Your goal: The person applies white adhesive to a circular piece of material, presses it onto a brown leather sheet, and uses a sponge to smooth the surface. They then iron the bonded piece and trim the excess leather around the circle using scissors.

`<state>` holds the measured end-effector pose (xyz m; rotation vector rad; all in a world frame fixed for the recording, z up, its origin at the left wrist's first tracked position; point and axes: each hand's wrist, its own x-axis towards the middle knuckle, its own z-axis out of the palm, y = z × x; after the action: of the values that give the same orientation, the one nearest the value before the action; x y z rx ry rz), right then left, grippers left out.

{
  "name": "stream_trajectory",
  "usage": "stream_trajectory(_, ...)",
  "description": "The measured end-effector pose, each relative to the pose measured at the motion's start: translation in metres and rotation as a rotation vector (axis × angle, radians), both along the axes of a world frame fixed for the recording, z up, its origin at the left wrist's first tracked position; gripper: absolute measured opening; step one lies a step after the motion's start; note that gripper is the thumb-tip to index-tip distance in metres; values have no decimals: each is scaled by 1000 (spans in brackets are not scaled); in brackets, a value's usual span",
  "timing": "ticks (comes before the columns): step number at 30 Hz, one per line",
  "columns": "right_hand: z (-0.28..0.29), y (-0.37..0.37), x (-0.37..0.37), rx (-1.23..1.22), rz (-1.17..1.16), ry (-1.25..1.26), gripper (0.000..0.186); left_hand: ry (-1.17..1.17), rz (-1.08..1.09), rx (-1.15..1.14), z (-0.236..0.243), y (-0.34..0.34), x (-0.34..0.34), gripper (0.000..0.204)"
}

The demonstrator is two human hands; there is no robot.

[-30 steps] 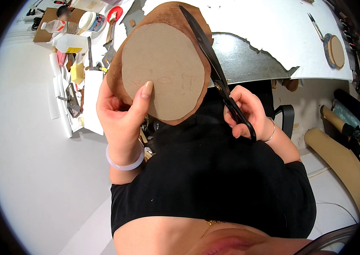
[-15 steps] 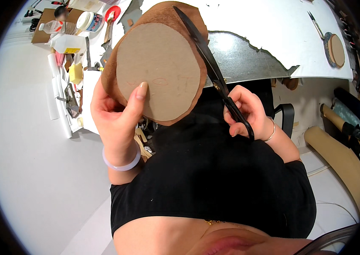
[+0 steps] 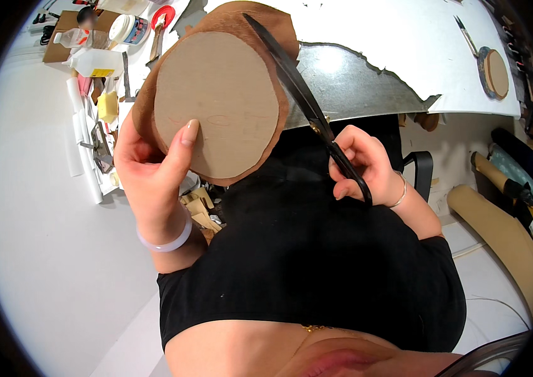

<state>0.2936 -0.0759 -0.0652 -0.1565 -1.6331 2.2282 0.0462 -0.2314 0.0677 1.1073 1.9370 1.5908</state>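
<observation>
My left hand (image 3: 156, 160) grips a piece of brown leather (image 3: 241, 16) by its lower left edge, thumb on top. On the leather lies a greyish-beige oval board (image 3: 222, 81) with faint reddish marks. A narrow brown margin shows along its right and lower edges, a wider one at the top. My right hand (image 3: 364, 163) is closed round the handles of black scissors (image 3: 301, 91). Their long blades point up and left, together or nearly so, and lie over the leather's upper right edge. Some fingers inside the handle loops are hidden.
Behind the leather stands a white table (image 3: 373, 25) with a grey metal sheet (image 3: 342, 88) at its near edge. A brush (image 3: 466, 36) and a round tan disc (image 3: 498, 74) lie at the right. Bottles and a white tub (image 3: 129, 29) stand at the upper left; rolled material (image 3: 499, 242) leans at right.
My left hand has shifted left with the leather and board. The scissors have moved slightly left too, and a little more of the blades now lies clear of the leather's right edge.
</observation>
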Motion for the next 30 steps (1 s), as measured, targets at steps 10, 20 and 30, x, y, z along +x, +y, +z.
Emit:
stream_trajectory(10, 2, 1, 1, 79, -7, -19, 52, 56, -27, -44, 7, -5, -12, 62)
stream_trajectory(20, 3, 2, 0, 104, 4, -32, 48, 71, 53, -40, 9, -8, -18, 60)
stream_trajectory(30, 8, 6, -8, -299, 77, -186, 42, -795, -44, -58, -41, 1, -37, 60)
